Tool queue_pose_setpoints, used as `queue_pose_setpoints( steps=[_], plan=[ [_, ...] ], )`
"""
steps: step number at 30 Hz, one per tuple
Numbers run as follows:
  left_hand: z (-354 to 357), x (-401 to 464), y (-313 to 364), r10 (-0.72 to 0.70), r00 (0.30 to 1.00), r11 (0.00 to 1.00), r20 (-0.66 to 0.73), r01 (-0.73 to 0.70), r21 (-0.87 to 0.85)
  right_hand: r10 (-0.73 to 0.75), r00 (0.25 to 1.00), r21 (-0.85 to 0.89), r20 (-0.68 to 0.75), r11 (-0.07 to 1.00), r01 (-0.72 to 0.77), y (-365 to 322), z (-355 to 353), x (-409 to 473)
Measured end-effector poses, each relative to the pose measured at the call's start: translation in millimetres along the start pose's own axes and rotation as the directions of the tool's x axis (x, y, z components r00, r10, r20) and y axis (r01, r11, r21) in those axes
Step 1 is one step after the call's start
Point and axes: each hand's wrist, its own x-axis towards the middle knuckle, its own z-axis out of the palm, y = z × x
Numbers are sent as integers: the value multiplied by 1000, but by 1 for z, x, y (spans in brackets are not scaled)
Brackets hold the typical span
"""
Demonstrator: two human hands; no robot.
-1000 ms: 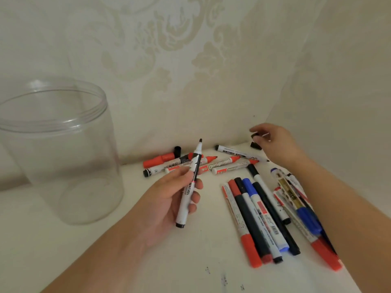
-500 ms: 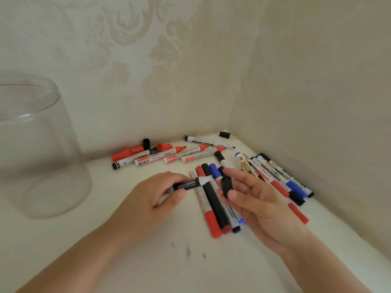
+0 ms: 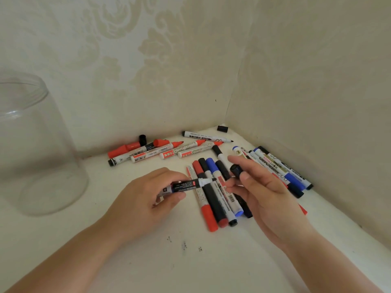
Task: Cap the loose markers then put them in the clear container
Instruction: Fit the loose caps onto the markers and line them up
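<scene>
My left hand (image 3: 148, 199) grips an uncapped black marker (image 3: 188, 185), held level with its tip pointing right. My right hand (image 3: 266, 197) pinches a black cap (image 3: 236, 170) between thumb and fingers, a short gap to the right of the marker's tip. The clear container (image 3: 36, 149) stands open and empty at the far left. Several capped markers (image 3: 213, 199) lie side by side under my hands. Uncapped red markers (image 3: 169, 152) lie in a row by the back wall, with an uncapped black marker (image 3: 206, 137) behind them.
A loose black cap (image 3: 222, 128) lies in the corner, another black cap (image 3: 142, 140) by the back wall next to a red marker. More capped markers (image 3: 281, 168) lie along the right wall. Walls close the table at back and right. Small ink specks (image 3: 184, 245) mark the tabletop.
My right hand came back from the corner with a black cap. My left hand turned the marker from upright to level, and the cap has moved closer to its tip.
</scene>
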Motion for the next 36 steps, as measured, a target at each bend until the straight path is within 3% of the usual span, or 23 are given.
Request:
queue_pose_setpoints(
  steps=[3, 8, 11, 17, 21, 26, 36],
  plan=[
    [1, -1, 1, 5, 1000, 1000, 28, -6, 15, 1, 1000, -37, -6, 999, -2, 1, 0, 1],
    [1, -2, 1, -8, 999, 1000, 36, 8, 3, 71, 996, 327, 50, 941, -84, 1, -1, 1],
    [1, -2, 1, -10, 999, 1000, 37, 10, 4, 43, 998, 409, 42, 911, -57, 2, 2, 0],
    [1, -2, 1, -4, 999, 1000, 33, 4, 8, -16, 999, 343, -37, 939, 28, 7, 2, 0],
    [1, -2, 3, 34, 998, 999, 47, -35, 17, -73, 997, 313, 9, 947, 67, 5, 2, -1],
    [-1, -4, 4, 66, 996, 991, 61, -72, 109, -168, 986, -112, -3, 980, 167, -2, 5, -5],
    [-2, -4, 8, 89, 994, 991, 71, -95, 97, -202, 975, -102, 89, 972, 211, -7, 1, -6]
  ],
)
